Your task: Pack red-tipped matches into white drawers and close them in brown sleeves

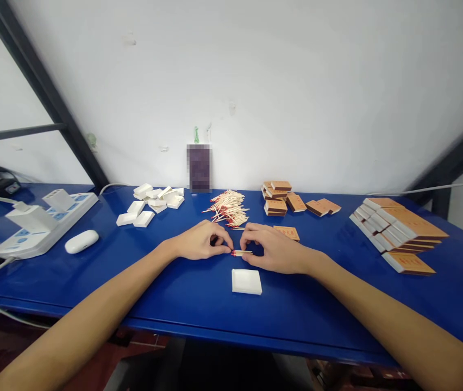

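A small bundle of red-headed matches lies sideways between my hands, just above the blue table. My left hand closes thumb and index finger at the red heads. Around the plain stick ends, my right hand curls its thumb and fingers, gripping them. Nearer to me is a white matchbox tray, apart from both hands. Beyond the hands a loose pile of matches is spread out. An orange matchbox lies just behind my right hand, partly covered by it.
White matchbox trays lie scattered at the back left. Several orange matchboxes sit at the back right, and more are stacked far right. A white earbud case and a power strip with cables occupy the left.
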